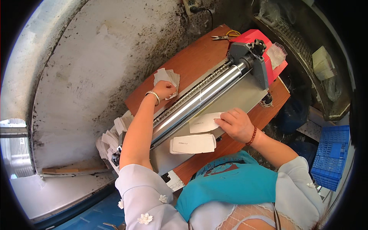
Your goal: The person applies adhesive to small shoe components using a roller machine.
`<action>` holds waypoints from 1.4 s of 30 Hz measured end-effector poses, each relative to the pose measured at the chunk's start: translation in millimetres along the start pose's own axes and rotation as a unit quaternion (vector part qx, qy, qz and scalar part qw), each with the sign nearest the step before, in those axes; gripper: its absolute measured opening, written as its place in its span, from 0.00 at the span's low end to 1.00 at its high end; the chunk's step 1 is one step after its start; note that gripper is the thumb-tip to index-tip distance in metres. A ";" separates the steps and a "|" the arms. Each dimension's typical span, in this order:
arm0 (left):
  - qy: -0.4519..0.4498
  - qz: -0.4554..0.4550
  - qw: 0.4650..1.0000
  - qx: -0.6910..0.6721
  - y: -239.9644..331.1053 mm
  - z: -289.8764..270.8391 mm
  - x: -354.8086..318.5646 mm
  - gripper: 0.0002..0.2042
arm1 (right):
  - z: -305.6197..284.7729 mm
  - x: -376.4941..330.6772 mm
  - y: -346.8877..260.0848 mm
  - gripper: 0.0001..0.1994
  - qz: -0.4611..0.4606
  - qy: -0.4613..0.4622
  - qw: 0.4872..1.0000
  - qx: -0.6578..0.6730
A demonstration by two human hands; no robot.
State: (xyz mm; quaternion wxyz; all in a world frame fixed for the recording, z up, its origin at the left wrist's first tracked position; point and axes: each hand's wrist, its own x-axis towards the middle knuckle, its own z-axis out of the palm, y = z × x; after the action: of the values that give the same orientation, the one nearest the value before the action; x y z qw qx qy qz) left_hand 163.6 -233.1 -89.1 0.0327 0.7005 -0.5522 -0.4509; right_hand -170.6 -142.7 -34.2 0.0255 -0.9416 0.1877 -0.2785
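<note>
My right hand point(238, 125) pinches the right end of a flat off-white piece point(203, 123) with small dark print, lying on the metal feed plate point(232, 103) before the rollers. Beside it, nearer me, lies a neat stack of similar pieces point(194, 144); whether they are leather, cloth or card I cannot tell. My left hand point(165, 89), wearing a bracelet, reaches across the machine. Its curled fingers rest at a loose pile of pale pieces point(173, 78) behind the rollers; what lies between them is partly hidden. Between my hands runs the shiny steel roller point(199, 97).
A red and grey housing point(251, 53) caps the machine's far right end. Yellow-handled pliers point(226, 36) lie on the brown wooden table point(203, 50). More pale pieces point(109, 142) heap at the left end. A blue crate point(331, 157) stands at the right, and a stained wall rises behind.
</note>
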 end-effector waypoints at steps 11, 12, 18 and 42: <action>-0.088 0.075 0.988 -0.107 33.0 5.9 -55.0 0.13 | 12.6 13.5 2.0 0.11 0.046 -0.082 0.996 -0.005; -0.084 0.085 0.988 -0.094 30.1 5.7 -57.4 0.14 | 11.8 9.0 1.5 0.11 0.046 -0.059 0.997 -0.001; -0.069 0.094 0.991 -0.066 29.2 8.0 -56.3 0.14 | 16.6 13.8 -4.6 0.07 0.026 -0.015 0.999 -0.018; 0.164 0.028 0.974 0.151 -21.9 -3.9 21.2 0.11 | 11.1 9.5 -39.7 0.17 0.069 -0.038 0.982 0.174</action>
State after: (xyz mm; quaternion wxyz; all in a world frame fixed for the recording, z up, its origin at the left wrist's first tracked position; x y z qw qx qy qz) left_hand 182.2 -243.4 -111.4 0.0292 0.7462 -0.6203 -0.2398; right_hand -143.8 -109.9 -32.6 0.2154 -0.9174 0.1997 -0.2684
